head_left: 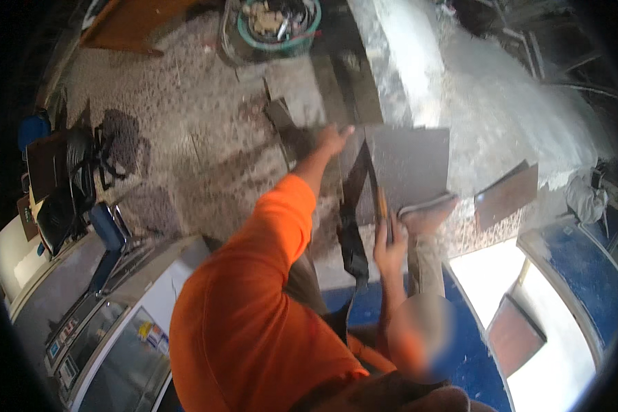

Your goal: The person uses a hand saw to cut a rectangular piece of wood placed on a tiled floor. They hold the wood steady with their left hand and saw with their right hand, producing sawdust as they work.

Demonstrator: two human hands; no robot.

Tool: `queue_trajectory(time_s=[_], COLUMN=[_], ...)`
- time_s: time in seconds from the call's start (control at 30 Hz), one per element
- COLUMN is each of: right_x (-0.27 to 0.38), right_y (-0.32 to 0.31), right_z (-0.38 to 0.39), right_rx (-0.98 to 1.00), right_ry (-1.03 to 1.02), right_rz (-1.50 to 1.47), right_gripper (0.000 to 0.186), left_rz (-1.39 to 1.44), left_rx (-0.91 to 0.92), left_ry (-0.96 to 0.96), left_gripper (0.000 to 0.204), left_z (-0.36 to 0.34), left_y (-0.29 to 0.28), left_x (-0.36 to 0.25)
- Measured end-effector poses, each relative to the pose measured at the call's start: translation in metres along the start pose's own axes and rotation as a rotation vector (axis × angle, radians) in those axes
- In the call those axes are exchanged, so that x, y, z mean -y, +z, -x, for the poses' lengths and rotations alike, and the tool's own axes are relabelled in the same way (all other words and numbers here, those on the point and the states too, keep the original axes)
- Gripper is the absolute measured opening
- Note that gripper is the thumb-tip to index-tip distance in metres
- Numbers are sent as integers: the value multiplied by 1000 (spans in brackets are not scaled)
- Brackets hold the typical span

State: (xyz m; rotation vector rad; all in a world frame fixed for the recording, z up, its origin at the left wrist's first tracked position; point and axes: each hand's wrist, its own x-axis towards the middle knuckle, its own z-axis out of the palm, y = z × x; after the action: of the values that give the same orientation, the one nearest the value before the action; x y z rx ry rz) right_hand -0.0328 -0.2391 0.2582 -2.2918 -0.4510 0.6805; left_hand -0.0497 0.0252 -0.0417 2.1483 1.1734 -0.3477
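Note:
A flat grey-brown board [415, 158] lies in front of me, over light, rough ground. My left hand [333, 140] is at its far left corner, with fingers closed over the edge. My right hand [391, 248] is wrapped round the yellow-brown handle of a long, narrow tool. Seen nearly edge-on, its dark blade [372, 165] points away across the board and looks like a handsaw's. My foot in a shoe [427, 211] rests on the board's near right corner. Below the board's near left side hangs a black strap [352, 250].
A green tub [314, 31] of mixed scraps and tools stands at the far middle. Another brown board [508, 196] lies to the right. Chairs [79, 168] stand at left, beside a glass-fronted cabinet [134, 343]. Blue panels [584, 264] are at the near right.

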Motion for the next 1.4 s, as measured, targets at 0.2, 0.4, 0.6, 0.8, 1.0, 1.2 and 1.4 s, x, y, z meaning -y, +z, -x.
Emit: queue_trajectory(time_s=[0.2, 0.4, 0.6, 0.8, 1.0, 1.2, 1.4], right_x=[20, -31, -17, -14, -28, 4, -22], right_y=[-91, 27, -46, -37, -2, -83, 19], right_z=[144, -49, 101, 68, 23, 148, -2], right_rx=[28, -99, 28, 73, -21, -19, -37], right_ry=[284, -81, 91, 247, 141, 144, -7], right_rz=[-177, -66, -98, -199, -52, -104, -116], right_gripper=[46, 41, 49, 46, 45, 46, 39], left_rz=[165, 166, 226, 143, 231, 183, 72], left_rx=[258, 247, 186, 195, 200, 255, 158], left_ry=[-105, -109, -121, -102, -109, -138, -108], left_gripper=[102, 100, 97, 104, 101, 96, 99], left_z=[-16, -20, -20, -15, -8, -6, -26], left_y=[-35, -57, -44, -50, -46, -54, -46], left_x=[-31, -55, -23, -33, -50, -44, -37])
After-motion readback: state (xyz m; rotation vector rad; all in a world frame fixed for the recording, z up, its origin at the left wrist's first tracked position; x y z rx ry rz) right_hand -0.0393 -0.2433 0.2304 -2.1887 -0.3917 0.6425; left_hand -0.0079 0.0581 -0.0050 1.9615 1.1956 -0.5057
